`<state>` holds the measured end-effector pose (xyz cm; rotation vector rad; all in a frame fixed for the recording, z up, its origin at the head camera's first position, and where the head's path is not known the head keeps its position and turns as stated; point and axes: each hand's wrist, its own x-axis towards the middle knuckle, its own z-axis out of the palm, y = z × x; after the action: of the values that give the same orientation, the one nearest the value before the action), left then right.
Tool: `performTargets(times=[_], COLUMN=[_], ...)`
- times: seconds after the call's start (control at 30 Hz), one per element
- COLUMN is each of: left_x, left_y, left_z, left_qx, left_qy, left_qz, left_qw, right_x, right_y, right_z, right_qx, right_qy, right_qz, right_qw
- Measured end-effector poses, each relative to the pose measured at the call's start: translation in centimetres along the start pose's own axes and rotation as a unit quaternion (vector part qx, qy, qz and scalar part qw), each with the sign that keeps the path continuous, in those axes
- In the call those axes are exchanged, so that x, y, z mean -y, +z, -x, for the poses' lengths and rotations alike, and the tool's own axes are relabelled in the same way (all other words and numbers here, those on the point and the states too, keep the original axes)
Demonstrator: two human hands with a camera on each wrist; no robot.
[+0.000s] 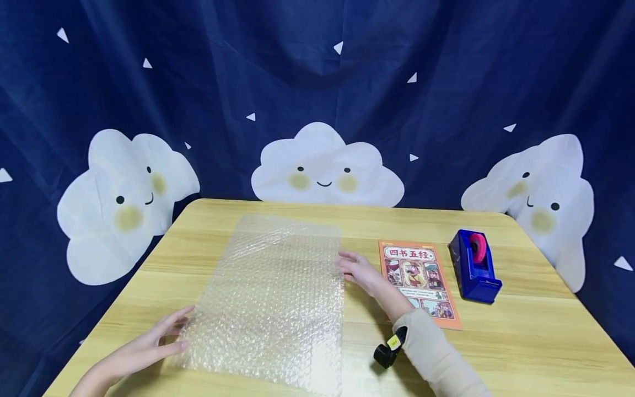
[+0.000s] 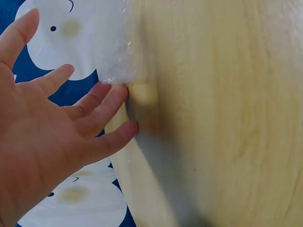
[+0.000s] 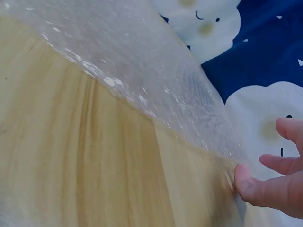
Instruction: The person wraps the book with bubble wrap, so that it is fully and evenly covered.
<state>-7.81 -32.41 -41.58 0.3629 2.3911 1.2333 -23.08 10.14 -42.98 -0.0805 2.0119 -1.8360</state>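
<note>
A clear sheet of bubble wrap [image 1: 278, 298] lies flat on the wooden table, its surface glinting toward the near end. My left hand [image 1: 144, 347] is at the sheet's lower left edge, thumb and fingers apart. In the left wrist view, the fingers of that left hand [image 2: 61, 109] are spread and hold nothing, with the bubble wrap [image 2: 115, 42] just beyond their tips. Midway up the right edge is my right hand [image 1: 361, 273], fingertips right at the border. The right wrist view has its thumb [image 3: 251, 187] beside the bubble wrap [image 3: 142, 71], fingers extended.
An orange-bordered book [image 1: 419, 284] with cartoon pictures lies to the right, partly behind my right forearm. Farther right stands a blue tape dispenser [image 1: 475, 267] with a pink roll. The wooden table [image 1: 526, 342] ends at a dark blue curtain [image 1: 317, 66] printed with clouds.
</note>
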Motion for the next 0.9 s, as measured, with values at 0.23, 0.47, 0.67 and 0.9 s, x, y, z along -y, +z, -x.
performTargets(times=[0.23, 0.47, 0.67, 0.9], left_x=[0.3, 1.4, 1.4, 0.9], left_y=[-0.1, -0.3, -0.4, -0.1], left_z=[-0.1, -0.6, -1.0, -0.8], left_qx=[-0.021, -0.019, -0.015, -0.016], left_qy=[0.037, 0.102, 0.109, 0.100], left_qz=[0.060, 0.100, 0.062, 0.069], left_qw=[0.9973, 0.9896, 0.9920, 0.9924], right_x=[-0.1, -0.6, -0.7, -1.1], right_y=[-0.8, -1.2, -1.3, -1.4], right_z=[0.0, -0.1, -0.1, -0.2], right_qx=[0.034, 0.050, 0.047, 0.026], right_qy=[0.005, 0.006, -0.002, -0.005], right_qz=[0.006, 0.030, 0.031, 0.060], right_qw=[0.9994, 0.9983, 0.9984, 0.9979])
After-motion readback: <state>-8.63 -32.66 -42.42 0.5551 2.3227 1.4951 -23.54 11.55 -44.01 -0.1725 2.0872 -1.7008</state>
